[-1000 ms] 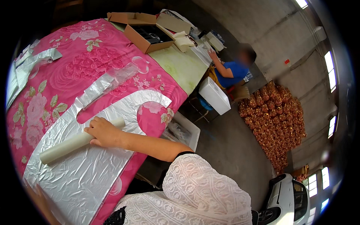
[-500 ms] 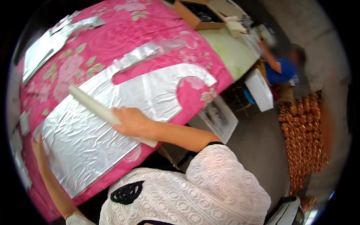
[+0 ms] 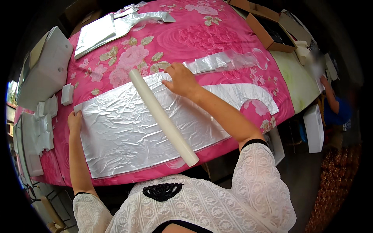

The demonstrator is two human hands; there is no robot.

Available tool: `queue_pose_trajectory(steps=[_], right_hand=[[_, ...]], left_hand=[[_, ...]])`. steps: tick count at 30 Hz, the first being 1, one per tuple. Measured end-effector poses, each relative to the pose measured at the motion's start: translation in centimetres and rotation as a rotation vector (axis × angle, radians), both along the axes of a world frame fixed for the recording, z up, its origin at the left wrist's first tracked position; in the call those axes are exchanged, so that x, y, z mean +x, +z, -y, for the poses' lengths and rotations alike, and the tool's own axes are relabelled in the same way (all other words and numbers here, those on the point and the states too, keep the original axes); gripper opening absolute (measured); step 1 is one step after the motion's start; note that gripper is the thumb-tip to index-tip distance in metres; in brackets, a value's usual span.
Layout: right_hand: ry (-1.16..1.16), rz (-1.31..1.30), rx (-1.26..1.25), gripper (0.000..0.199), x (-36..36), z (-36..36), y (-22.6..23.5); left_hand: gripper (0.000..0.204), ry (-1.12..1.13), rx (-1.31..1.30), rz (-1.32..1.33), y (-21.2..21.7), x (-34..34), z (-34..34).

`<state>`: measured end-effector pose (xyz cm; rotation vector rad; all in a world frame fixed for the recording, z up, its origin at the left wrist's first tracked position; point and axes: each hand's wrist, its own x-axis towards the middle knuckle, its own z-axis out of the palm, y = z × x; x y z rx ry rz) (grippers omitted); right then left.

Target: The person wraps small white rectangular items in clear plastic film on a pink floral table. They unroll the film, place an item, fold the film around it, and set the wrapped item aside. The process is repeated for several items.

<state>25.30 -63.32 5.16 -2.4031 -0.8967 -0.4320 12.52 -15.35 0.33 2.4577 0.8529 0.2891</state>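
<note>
Pressing flat: left hand (image 3: 74,121) on silver sheet (image 3: 128,136) edge | right hand (image 3: 182,80) open on sheet | white roll (image 3: 163,116) between hands

The right hand (image 3: 182,80) covers a patch of the silver sheet (image 3: 128,132) beneath its palm, and the white tube (image 3: 163,116) hides a strip of that sheet along its length. The co-worker (image 3: 334,105) at the far right is blurred and partly lost in the dark rim. The brown box (image 3: 268,29) is cut off at the top edge.
</note>
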Motion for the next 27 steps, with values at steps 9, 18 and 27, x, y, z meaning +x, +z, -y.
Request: queue_pose_trajectory(steps=[9,18,27], right_hand=[[0.210,-0.552,-0.640,0.051,9.2,0.2,2.6],[0.299,-0.749,-0.850,0.051,11.4,6.1,4.7],[-0.299,-0.598,-1.136,0.048,15.4,17.6,6.4]], left_hand=[[0.031,0.018,-0.084,0.046,0.3,-0.9,-0.3],[0.028,0.031,-0.144,0.044,0.8,-1.2,-0.5],[0.027,0.052,-0.143,0.049,0.5,-1.6,-1.2]])
